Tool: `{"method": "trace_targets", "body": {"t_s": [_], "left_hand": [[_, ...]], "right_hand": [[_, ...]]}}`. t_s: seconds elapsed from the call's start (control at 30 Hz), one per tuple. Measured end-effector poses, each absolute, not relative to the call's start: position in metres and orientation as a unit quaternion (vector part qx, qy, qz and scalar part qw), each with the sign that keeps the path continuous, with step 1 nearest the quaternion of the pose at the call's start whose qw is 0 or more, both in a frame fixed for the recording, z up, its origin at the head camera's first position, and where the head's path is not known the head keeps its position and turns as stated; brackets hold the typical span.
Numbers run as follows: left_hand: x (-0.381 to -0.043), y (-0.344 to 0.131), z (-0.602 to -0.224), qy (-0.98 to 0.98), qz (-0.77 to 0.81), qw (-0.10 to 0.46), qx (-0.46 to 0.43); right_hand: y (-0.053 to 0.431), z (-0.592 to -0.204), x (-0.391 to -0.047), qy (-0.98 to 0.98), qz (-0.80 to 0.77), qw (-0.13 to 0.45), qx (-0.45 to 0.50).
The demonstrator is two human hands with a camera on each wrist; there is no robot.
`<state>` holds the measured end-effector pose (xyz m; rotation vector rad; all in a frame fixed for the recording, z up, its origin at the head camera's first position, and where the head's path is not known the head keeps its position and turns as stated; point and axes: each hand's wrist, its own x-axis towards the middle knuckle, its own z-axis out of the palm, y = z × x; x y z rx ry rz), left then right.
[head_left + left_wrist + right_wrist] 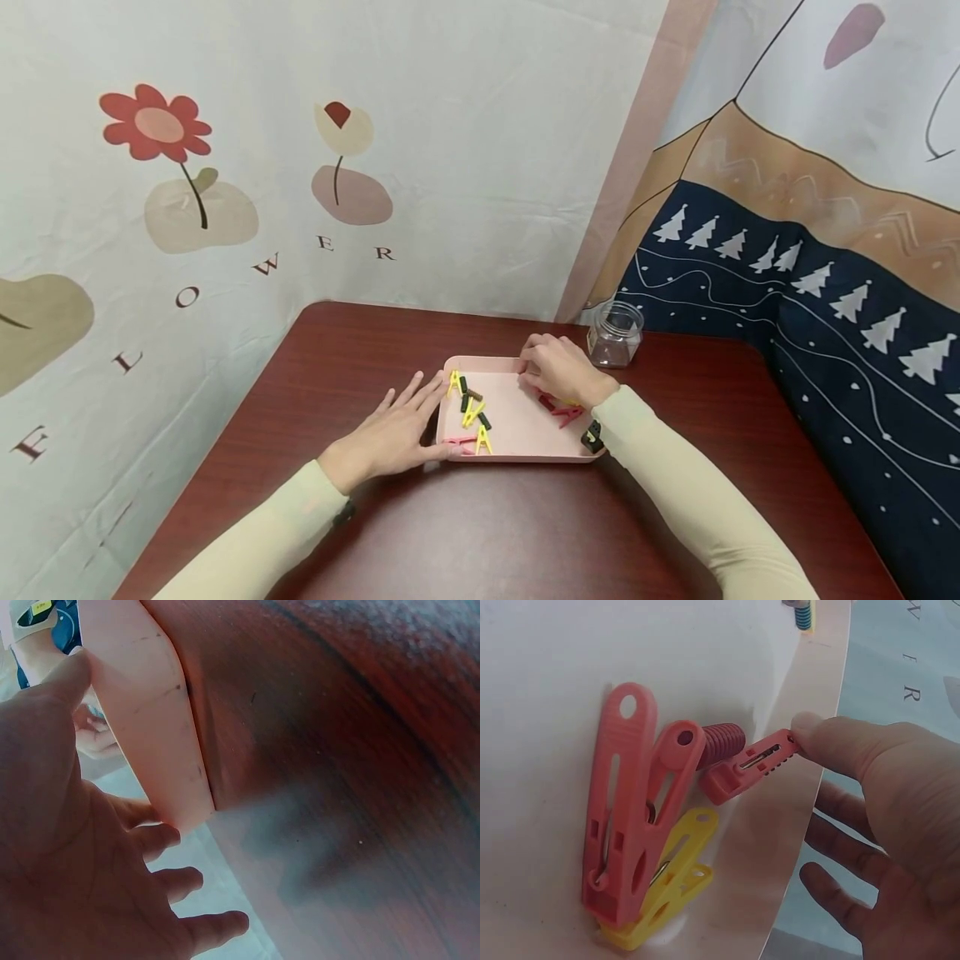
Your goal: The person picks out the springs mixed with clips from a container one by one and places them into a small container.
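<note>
A shallow pink tray [517, 425] lies on the table. My left hand [393, 433] rests along its left side, fingers spread and fairly straight, thumb at the front left corner. Over the far right part, my right hand [558, 367] pinches the end of a small pink clothespin [754, 761]. Beside this, in the right wrist view, lie a dark red ribbed cylinder [724, 742], a larger pink clothespin [622, 817] and a yellow clothespin [656, 900]. At the tray's left are several yellow clothespins [474, 412], dark short pieces [484, 421] and a pink clothespin [459, 445].
A clear jar [615, 335] without a lid stands behind the tray's right side, near the right forearm. The reddish-brown table [480, 533] backs onto a pale curtain [465, 167] printed with flowers. A dark blue cloth [840, 358] hangs at the right.
</note>
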<state>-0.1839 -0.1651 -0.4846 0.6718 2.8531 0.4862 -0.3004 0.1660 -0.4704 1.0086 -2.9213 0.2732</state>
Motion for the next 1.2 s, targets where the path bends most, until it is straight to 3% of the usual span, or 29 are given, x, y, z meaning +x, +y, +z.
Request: {"method": "trace_targets", "body": {"t_s": [0.97,1.2], "left_hand": [[-0.184,-0.166,-0.483,0.957,0.151,0.086,0.233],[-0.183,-0.165,-0.482,0.957,0.159,0.091,0.226]], "right_hand": [[0.184,-0.45,-0.293,-0.94,0.241,0.002,0.242],[0.193,-0.444,-0.292,-0.928,0.269,0.031,0.254]]}}
